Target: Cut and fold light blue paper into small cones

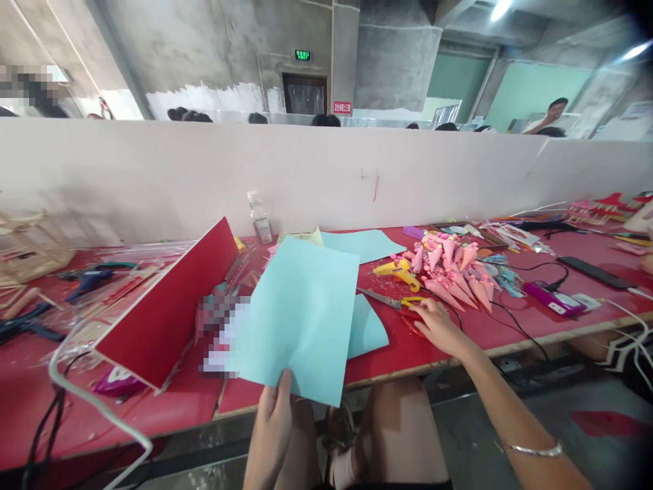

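We note a long white partition [326,170] running the full width of the frame, closing off the far edge of the bench [459,340]. The bench top is red; its near edge runs from lower left up toward the right edge of the frame. A red board [173,306] stands tilted at centre left, walling off the cluttered left portion. Bare red surface shows in the lower left and in a strip right of centre, near the front edge.

Centre frame: a light blue paper sheet [300,316], lifted off the bench and overhanging its near edge. Our left hand [270,429], at lower centre, pinches the sheet's bottom edge, thumb on top. More blue sheets [364,330] lie flat behind and beside it.

Our right hand [433,323], right of centre, rests palm down on the bench with fingers loosely spread, fingertips touching the yellow-handled scissors [395,299]; we cannot tell whether it grips them. Just beyond lies a pile of pink paper cones [454,272] and a yellow glue gun [395,270]. A clear bottle [260,218] stands against the partition. Cables [520,327] cross the right portion.

Above the partition: grey concrete walls, ceiling lights, other people's heads.
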Motion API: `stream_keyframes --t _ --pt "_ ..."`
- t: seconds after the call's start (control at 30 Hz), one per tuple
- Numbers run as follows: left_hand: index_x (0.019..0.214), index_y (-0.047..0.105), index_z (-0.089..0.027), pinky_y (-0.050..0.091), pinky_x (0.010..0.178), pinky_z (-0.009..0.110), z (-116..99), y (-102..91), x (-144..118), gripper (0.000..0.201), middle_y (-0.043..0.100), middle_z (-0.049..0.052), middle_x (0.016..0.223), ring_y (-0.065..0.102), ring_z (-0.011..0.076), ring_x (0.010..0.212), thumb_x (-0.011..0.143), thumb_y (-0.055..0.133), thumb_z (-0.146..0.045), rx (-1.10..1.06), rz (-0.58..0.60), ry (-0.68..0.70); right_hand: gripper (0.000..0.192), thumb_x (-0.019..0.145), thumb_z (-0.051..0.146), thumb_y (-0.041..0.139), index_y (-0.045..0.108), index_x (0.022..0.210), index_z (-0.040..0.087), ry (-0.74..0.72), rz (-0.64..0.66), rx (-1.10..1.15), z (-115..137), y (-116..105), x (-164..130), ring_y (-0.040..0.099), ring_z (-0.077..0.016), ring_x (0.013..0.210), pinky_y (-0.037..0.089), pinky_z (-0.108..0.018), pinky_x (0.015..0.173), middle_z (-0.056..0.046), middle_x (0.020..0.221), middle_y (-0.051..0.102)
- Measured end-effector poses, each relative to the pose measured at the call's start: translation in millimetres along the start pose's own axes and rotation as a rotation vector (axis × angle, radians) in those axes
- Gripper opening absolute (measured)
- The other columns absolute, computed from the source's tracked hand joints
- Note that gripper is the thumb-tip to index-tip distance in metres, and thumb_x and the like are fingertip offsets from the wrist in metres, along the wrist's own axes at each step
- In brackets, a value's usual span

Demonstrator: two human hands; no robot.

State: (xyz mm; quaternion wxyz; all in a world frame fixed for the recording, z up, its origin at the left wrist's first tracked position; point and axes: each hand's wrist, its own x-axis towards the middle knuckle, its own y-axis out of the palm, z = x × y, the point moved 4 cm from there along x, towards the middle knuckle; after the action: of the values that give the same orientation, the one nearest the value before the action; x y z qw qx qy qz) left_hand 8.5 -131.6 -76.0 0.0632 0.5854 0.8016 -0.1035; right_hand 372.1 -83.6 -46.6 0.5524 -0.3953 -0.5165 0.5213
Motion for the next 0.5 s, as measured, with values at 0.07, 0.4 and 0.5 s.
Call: stream_keyframes --t 0.07,0.4,0.5 --pt "0.101 0.058 -0.017 0.03 0.103 0.035 -1.0 -3.5 -7.3 0.035 0.057 0.006 0.119 0.04 0.0249 0.121 0.074 0.054 -0.038 0.005 -0.004 0.0 0.043 0.076 0.014 0.043 0.049 0.118 0.017 0.016 -0.019 0.036 -8.6 1.6 2.1 0.048 -0.0231 0.107 0.037 -0.039 0.092 -0.013 0.11 0.052" --pt "0.09 0.065 -0.024 0.043 0.093 0.035 -7.8 -45.2 -33.7 0.03 0.068 -0.001 0.095 0.047 0.0289 0.115 0.067 0.057 -0.042 0.204 -0.259 -0.017 0.048 0.068 0.014 0.045 0.05 0.116 0.017 0.049 0.087 0.211 -17.2 -2.1 -7.0 0.05 -0.0243 0.111 0.038 -0.038 0.094 -0.013 0.118 0.055" --pt "0.095 0.064 -0.025 0.042 0.094 0.035 -8.1 -57.5 -35.9 0.034 0.068 0.0 0.098 0.046 0.0284 0.116 0.07 0.054 -0.045 0.22 -0.349 0.056 0.045 0.074 0.023 0.044 0.048 0.118 0.022 0.075 0.032 0.294 -20.2 -25.9 -20.6 0.05 -0.0229 0.111 0.041 -0.035 0.092 -0.009 0.121 0.054"
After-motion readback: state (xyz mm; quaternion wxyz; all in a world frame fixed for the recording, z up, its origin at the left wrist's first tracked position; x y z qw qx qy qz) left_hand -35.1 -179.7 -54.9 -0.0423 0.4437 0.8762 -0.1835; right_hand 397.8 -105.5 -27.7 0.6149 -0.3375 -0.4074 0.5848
